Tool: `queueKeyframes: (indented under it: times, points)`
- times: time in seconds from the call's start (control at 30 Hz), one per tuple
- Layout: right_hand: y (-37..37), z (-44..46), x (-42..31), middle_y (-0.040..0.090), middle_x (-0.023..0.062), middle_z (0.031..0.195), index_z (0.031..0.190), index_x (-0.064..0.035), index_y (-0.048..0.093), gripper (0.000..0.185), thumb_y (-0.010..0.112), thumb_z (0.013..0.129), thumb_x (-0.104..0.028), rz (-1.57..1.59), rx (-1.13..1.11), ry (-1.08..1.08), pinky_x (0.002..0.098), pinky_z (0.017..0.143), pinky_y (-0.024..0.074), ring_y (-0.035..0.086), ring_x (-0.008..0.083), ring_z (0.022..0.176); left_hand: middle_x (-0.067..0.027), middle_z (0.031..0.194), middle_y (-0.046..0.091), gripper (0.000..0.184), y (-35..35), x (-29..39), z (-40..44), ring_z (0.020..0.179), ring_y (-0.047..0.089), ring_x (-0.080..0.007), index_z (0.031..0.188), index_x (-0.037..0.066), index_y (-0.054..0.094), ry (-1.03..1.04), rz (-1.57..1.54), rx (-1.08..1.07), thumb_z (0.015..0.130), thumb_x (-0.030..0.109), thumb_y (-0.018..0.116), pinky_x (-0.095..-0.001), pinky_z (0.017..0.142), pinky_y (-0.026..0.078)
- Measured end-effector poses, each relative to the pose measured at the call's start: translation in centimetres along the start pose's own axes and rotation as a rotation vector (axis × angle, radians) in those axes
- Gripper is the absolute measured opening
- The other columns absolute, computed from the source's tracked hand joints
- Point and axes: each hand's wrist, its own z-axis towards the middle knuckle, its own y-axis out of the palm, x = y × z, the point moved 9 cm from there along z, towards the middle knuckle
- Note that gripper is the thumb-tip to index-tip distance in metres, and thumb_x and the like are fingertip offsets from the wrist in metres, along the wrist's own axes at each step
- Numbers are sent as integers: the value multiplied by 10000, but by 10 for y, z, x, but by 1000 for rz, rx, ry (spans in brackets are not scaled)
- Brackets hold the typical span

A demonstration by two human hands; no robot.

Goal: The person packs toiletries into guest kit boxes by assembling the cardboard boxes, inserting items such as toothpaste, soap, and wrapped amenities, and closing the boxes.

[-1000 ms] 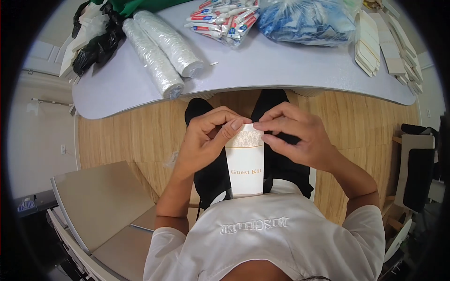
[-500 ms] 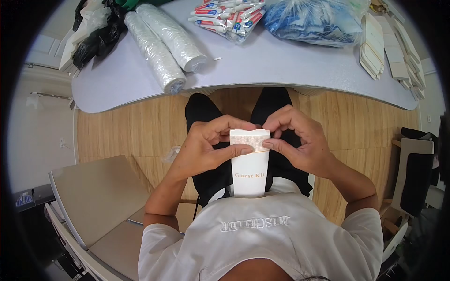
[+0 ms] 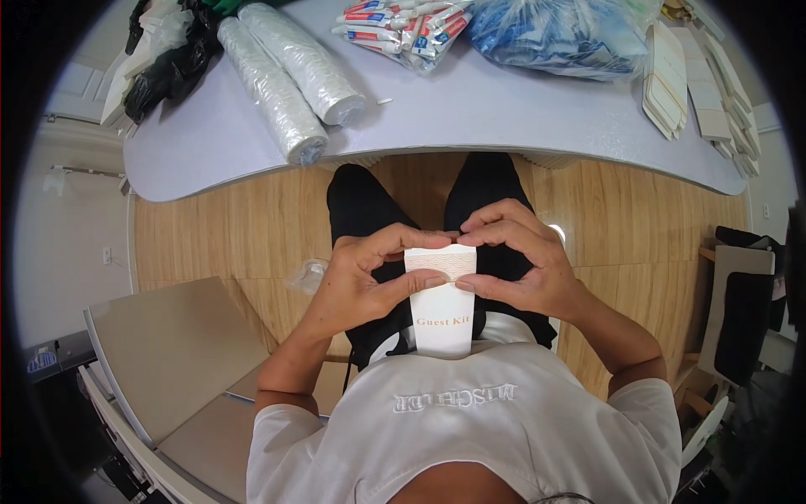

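Currently pinching the upper end of a white Guest Kit packet point(image 3: 441, 302) with both hands, over the lap and between thighs in black trousers point(image 3: 361, 202). With the left hand point(image 3: 361, 267), pressing a thumb on the front near the patterned band and curling fingers along the top edge. With the right hand point(image 3: 537, 267), pinching the opposite corner likewise, setting both thumbs close together. Pointing the lower end toward the white shirt point(image 3: 457, 433) and turning the printed side up. Sitting before a pale table point(image 3: 470, 122), facing two plastic-wrapped rolls point(image 3: 298, 63) at left, a clear bag of small tubes point(image 3: 411, 34) in the middle, a bag of blue contents point(image 3: 558, 38) beside it, and stacked white cards point(image 3: 666, 80) at right.
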Motion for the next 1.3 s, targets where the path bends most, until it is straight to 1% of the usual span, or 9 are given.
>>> queueKeyframes:
  times: [0.47,0.67,0.8,0.87,1.0,1.07,1.13,1.23,1.3]
  points:
    - [7,-10,6,583,78,979,1033,-54,639,345,758,709,-69,74,47,-17,299,770,445,546,197,901,-209,1130,608,302,8,-4,0,1036,610,-232,1056,-49,603,-8,39,-66,765,-59,684,-336,878,510]
    - [5,-14,25,598,67,880,964,8,581,216,709,792,-21,393,198,184,224,649,476,583,95,769,-147,1095,613,559,8,-21,-3,1014,596,-166,1304,2,394,-146,-324,50,807,-84,634,-284,859,495]
    - [-10,-4,26,599,57,845,899,16,551,106,640,856,-20,543,290,204,195,656,484,585,79,775,-136,1083,626,573,23,-27,-10,996,599,-144,1300,-26,365,-263,-474,24,802,-78,645,-279,852,495]
    - [-33,1,20,601,61,848,920,6,546,110,634,857,-14,602,417,139,202,651,488,584,80,768,-123,1059,641,457,28,-41,-19,961,593,-116,1202,-49,455,-332,-29,-123,802,-28,676,-273,818,500]
    - [-47,18,-3,604,55,912,1187,-19,511,373,648,840,-15,733,400,142,222,702,473,581,100,818,-138,1091,615,397,13,14,7,979,596,-150,1164,-63,474,-55,-239,183,811,-41,654,-283,853,483]
    - [-51,17,-25,603,46,886,1288,-51,455,516,676,821,-39,228,293,82,222,675,473,575,97,780,-136,1087,603,409,-3,38,24,982,597,-181,1191,-48,445,141,-320,368,825,-45,627,-303,878,478]
    - [-57,13,-26,605,44,870,1259,-60,501,470,685,827,-88,61,249,82,232,642,478,567,88,740,-137,1085,585,423,-6,47,43,972,592,-182,1218,-52,431,267,-236,400,842,-17,621,-306,873,487]
    - [-148,-10,-18,605,22,839,1081,-29,628,242,652,863,-132,154,722,229,226,577,489,566,72,713,-158,1116,549,428,29,62,81,975,577,-223,1249,-72,406,270,-203,240,874,31,585,-346,850,514]
    - [-224,-22,-25,596,19,780,1041,12,636,204,627,871,-101,-75,928,72,209,553,495,549,62,666,-173,1123,542,398,38,56,81,971,584,-223,1246,-69,417,248,-179,182,891,38,564,-334,838,523]
